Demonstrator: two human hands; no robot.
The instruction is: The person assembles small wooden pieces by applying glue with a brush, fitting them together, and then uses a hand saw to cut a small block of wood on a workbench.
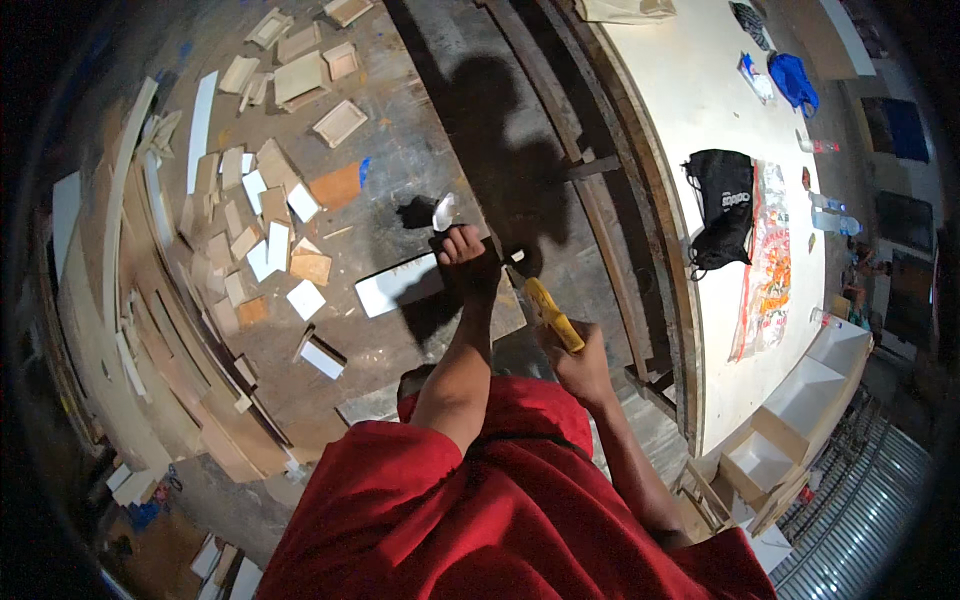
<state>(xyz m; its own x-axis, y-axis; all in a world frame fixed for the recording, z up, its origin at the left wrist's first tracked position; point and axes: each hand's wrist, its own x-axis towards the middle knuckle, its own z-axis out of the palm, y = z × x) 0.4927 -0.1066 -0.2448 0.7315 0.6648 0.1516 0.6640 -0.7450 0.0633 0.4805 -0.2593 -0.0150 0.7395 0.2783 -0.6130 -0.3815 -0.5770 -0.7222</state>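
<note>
My left hand [470,262] rests on the right end of a long narrow white board [398,286], its fingers curled at the far edge. In my right hand [583,368] is a tool with a yellow handle [553,316]. Its dark, narrow front part points at the board's right end, beside my left hand; shadow hides the exact contact. A small shiny, whitish thing [445,211] lies just beyond my left fingers, too bright to make out.
Wooden trays [340,124] and offcuts [268,250] lie scattered on the worn surface to the left. Long boards [165,330] are stacked at far left. A pale tabletop [665,75] on the right carries a black drawstring bag [722,205], a plastic bag [765,270] and bottles [835,222].
</note>
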